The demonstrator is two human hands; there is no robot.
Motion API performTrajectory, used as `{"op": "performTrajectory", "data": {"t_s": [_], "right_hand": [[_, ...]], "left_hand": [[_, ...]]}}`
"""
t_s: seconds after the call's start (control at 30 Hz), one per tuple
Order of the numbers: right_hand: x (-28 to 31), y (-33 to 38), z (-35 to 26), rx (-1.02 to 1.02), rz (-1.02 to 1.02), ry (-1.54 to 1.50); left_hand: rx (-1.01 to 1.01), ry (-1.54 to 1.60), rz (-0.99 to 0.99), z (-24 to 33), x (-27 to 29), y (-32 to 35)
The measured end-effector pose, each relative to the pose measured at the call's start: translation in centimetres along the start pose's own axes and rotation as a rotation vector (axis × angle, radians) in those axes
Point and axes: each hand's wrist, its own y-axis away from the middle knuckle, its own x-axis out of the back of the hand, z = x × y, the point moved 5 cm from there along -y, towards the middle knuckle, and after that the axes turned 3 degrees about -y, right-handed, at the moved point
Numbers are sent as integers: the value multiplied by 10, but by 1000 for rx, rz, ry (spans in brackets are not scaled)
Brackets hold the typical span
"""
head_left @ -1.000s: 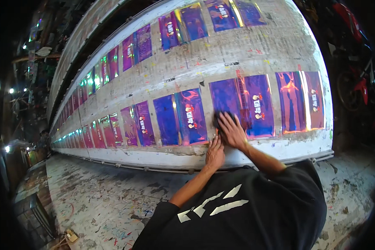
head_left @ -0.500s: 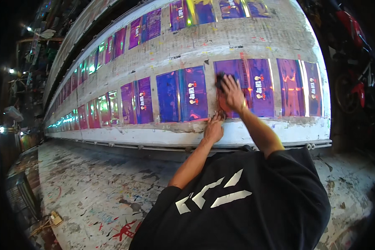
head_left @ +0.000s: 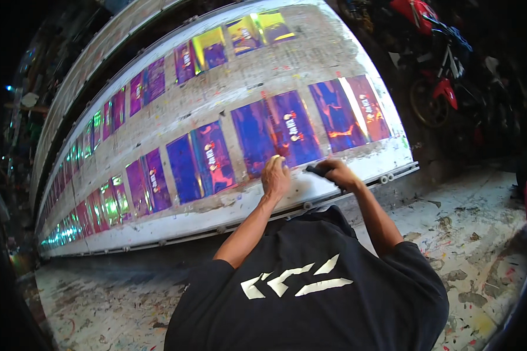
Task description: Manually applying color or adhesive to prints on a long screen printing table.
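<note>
**Head view: both hands at the near edge of a long printing counter**

Head view looks down over a person in a black T-shirt (head_left: 310,292) with pale slashes on it, leaning against a long white counter (head_left: 246,205) that bends away to the left. Glossy purple-and-blue printed sheets lie in two rows along the counter.

The left hand (head_left: 275,177) rests on the near lower edge of one purple-blue printed sheet (head_left: 278,134), its fingers (head_left: 273,162) curled down and pressing on the sheet's border; a small pale thing shows at the fingertips, too small to tell what it is.

The right hand (head_left: 339,174) sits just beside the left, at the counter's paint-smeared margin. Its fingers are clenched around a dark, slim tool (head_left: 314,171) whose tip points left toward the left hand and lies at the sheet's bottom edge.

To the right of that sheet lies a second one (head_left: 348,111) with orange and pink tones. A red motorcycle (head_left: 433,52) stands beyond the counter's right end. The floor (head_left: 468,234) is concrete, blotched with paint.
</note>
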Motion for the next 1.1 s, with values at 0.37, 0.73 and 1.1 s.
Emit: {"op": "performTrajectory", "data": {"t_s": [0.37, 0.73, 1.1], "right_hand": [[172, -27, 13, 732, 725, 493], [192, -230, -54, 726, 425, 861], [165, -107, 17, 830, -67, 830]], "left_hand": [[-86, -346, -347, 141, -181, -36], [-43, -450, -444, 146, -187, -43], [-35, -365, -509, 146, -167, -43]]}}
